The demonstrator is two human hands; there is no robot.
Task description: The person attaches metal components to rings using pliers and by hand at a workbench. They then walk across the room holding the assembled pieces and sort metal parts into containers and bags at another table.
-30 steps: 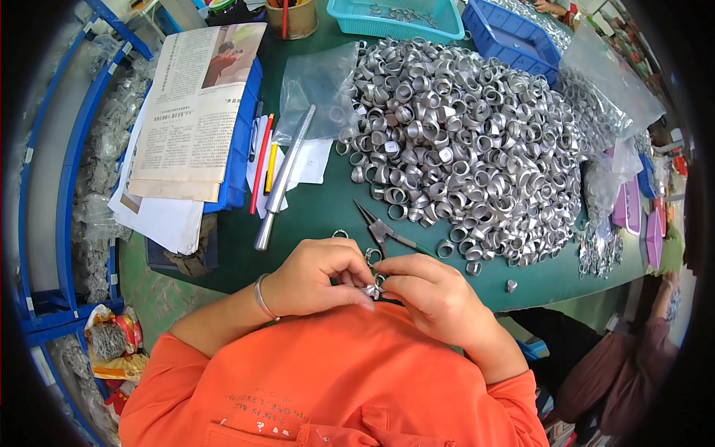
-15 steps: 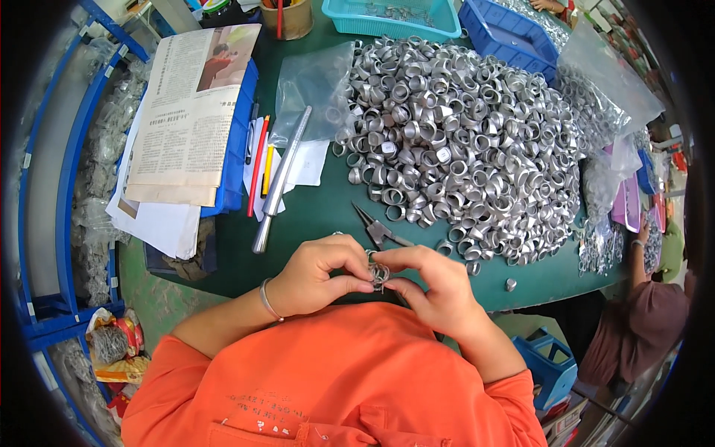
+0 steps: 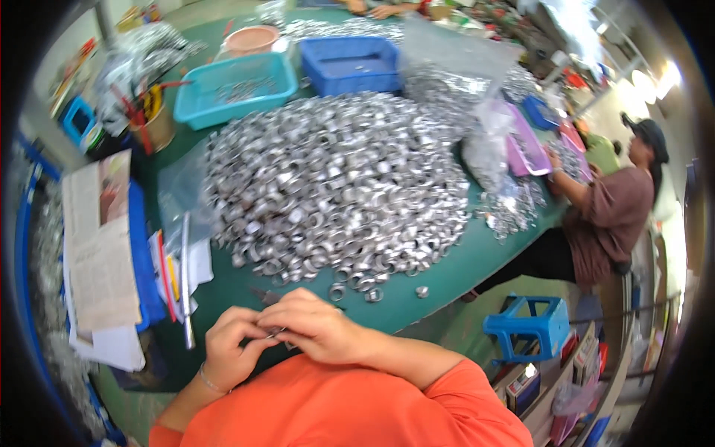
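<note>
My left hand [image 3: 232,344] and my right hand [image 3: 316,328] meet just above the table's near edge, thumbs and fingers pinched together. Between the fingertips is a small metal ring piece [image 3: 275,332], mostly covered by the fingers and blurred. Just beyond the hands lie pliers [image 3: 266,296], partly hidden by the right hand. A large heap of silver-coloured metal rings [image 3: 335,179] fills the middle of the table. Several loose rings [image 3: 374,295] sit at the heap's near side. To the left lies a long tapered metal rod [image 3: 186,283], next to a red pen [image 3: 165,279].
A turquoise basin [image 3: 197,115] and a blue tray [image 3: 350,63] stand behind the heap. Newspaper [image 3: 100,253] rests over a blue bin at left. A co-worker in a brown top [image 3: 618,208] works at the right, near a blue stool [image 3: 525,328]. Clear plastic bags [image 3: 454,67] lie at the back.
The view has swung to the right, so the table and heap appear further left and more of the co-worker shows. Both hands stay together; the metal piece is more covered by fingers.
</note>
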